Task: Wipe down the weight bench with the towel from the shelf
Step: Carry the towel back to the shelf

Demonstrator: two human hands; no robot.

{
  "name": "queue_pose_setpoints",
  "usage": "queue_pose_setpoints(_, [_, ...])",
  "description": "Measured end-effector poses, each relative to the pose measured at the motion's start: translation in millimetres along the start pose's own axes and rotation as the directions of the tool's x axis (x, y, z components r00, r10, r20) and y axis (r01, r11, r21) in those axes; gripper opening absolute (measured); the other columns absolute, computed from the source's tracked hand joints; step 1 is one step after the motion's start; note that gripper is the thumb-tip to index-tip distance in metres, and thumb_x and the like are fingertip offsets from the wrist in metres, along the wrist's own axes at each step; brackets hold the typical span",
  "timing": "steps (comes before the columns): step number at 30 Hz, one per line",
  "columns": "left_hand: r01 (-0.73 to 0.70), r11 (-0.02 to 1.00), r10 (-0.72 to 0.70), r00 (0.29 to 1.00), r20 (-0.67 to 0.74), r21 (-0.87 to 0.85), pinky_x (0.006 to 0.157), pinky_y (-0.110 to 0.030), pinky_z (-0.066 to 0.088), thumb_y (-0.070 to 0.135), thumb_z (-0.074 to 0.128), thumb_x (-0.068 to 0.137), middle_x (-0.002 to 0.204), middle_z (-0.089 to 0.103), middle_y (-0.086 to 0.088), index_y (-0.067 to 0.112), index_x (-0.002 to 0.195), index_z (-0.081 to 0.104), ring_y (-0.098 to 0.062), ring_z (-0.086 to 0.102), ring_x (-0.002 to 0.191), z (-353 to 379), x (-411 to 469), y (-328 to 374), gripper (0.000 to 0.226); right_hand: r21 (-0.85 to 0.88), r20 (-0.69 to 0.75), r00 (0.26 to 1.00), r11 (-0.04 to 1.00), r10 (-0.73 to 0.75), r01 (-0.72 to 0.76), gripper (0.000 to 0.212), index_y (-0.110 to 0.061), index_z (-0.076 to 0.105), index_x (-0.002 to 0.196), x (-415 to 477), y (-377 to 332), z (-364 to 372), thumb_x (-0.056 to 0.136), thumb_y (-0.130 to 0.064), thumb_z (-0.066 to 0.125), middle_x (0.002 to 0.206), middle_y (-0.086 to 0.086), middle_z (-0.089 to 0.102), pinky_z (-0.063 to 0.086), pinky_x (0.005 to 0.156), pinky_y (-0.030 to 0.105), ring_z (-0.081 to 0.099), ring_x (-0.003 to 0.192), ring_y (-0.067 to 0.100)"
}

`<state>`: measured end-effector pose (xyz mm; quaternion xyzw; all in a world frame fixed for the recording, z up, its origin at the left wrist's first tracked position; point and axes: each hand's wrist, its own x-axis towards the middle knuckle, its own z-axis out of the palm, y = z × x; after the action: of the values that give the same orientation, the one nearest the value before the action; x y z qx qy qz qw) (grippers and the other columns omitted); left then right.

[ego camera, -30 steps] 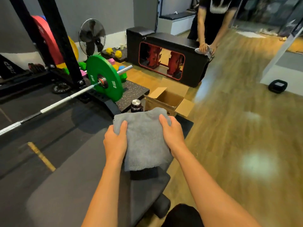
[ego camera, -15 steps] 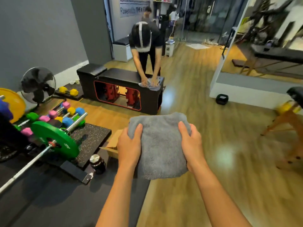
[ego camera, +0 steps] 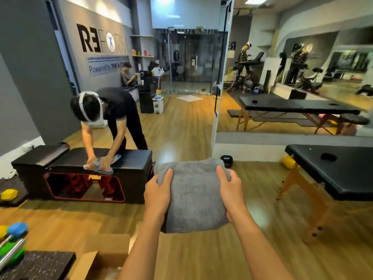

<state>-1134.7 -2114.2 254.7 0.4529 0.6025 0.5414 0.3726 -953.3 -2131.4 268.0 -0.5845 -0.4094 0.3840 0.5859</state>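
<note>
In the air over the wooden floor (ego camera: 191,128), the folded grey towel (ego camera: 194,199) is held out in front by both hands. The left hand (ego camera: 158,196) grips its left side and the right hand (ego camera: 230,188) grips its right side. The fingers are clamped on the cloth with thumbs on top. To the left, another person (ego camera: 117,114) bends over a low black tabletop (ego camera: 137,158) and rubs it with a grey cloth (ego camera: 105,166) (both hands on it). A black massage bed (ego camera: 343,178) stands to the right. A cardboard box (ego camera: 107,249) sits low down by the arms.
</note>
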Motion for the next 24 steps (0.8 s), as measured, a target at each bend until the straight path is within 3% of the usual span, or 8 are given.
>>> queue_pose_setpoints(7, [-0.028,0.996,0.032,0.998,0.054,-0.081,0.066,-0.040,0.054,0.054,0.058,0.086,0.079,0.070,-0.001,0.019,0.080,0.066,-0.019,0.068,0.077,117,199,38,0.037,-0.032,-0.089,0.996,0.999,-0.014,0.011,0.032,-0.022,0.062,0.079,218,-27,31,0.085,-0.054,0.058,0.079,-0.001,0.071,0.055,0.065,0.038,0.069,0.077,0.019])
queue_pose_setpoints(12, [-0.040,0.994,0.050,0.994,0.100,-0.100,0.070,-0.043,0.056,0.054,0.059,0.086,0.081,0.071,-0.001,0.022,0.079,0.066,-0.020,0.068,0.079,214,350,47,0.033,-0.036,-0.161,0.985,0.998,-0.053,0.048,0.034,-0.018,0.061,0.081,390,-21,53,0.089,-0.051,0.055,0.082,0.004,0.069,0.052,0.067,0.041,0.066,0.079,0.022])
queue_pose_setpoints(16, [-0.025,0.995,0.037,0.993,0.111,-0.101,0.078,-0.048,0.056,0.056,0.059,0.084,0.085,0.072,-0.001,0.023,0.082,0.065,-0.022,0.069,0.082,288,479,53,0.034,-0.014,-0.131,0.989,0.998,-0.068,0.067,0.033,-0.019,0.062,0.085,540,-11,80,0.091,-0.050,0.054,0.087,0.006,0.069,0.053,0.075,0.046,0.066,0.085,0.025])
queue_pose_setpoints(19, [-0.034,0.994,0.045,0.994,0.100,-0.106,0.081,-0.050,0.056,0.057,0.057,0.085,0.087,0.072,-0.003,0.021,0.083,0.066,-0.023,0.069,0.084,331,578,71,0.037,0.025,-0.088,0.995,0.998,-0.055,0.058,0.040,-0.023,0.063,0.104,649,-18,112,0.088,-0.057,0.053,0.102,0.002,0.069,0.054,0.086,0.048,0.065,0.096,0.022])
queue_pose_setpoints(22, [-0.045,0.995,0.051,0.996,0.068,-0.087,0.081,-0.047,0.056,0.057,0.056,0.085,0.087,0.072,-0.002,0.021,0.086,0.068,-0.022,0.068,0.084,362,677,84,0.037,0.056,-0.061,0.997,0.998,-0.039,0.043,0.043,-0.021,0.062,0.112,750,-27,151,0.089,-0.056,0.053,0.108,0.002,0.067,0.054,0.089,0.049,0.064,0.099,0.021])
queue_pose_setpoints(24, [-0.053,0.995,0.056,0.997,0.044,-0.082,0.074,-0.041,0.056,0.057,0.055,0.086,0.085,0.072,0.002,0.024,0.085,0.068,-0.018,0.068,0.083,381,744,85,0.035,0.058,-0.037,0.998,0.997,-0.041,0.043,0.034,-0.024,0.063,0.103,817,-26,179,0.091,-0.053,0.053,0.102,0.001,0.069,0.055,0.087,0.049,0.066,0.094,0.019])
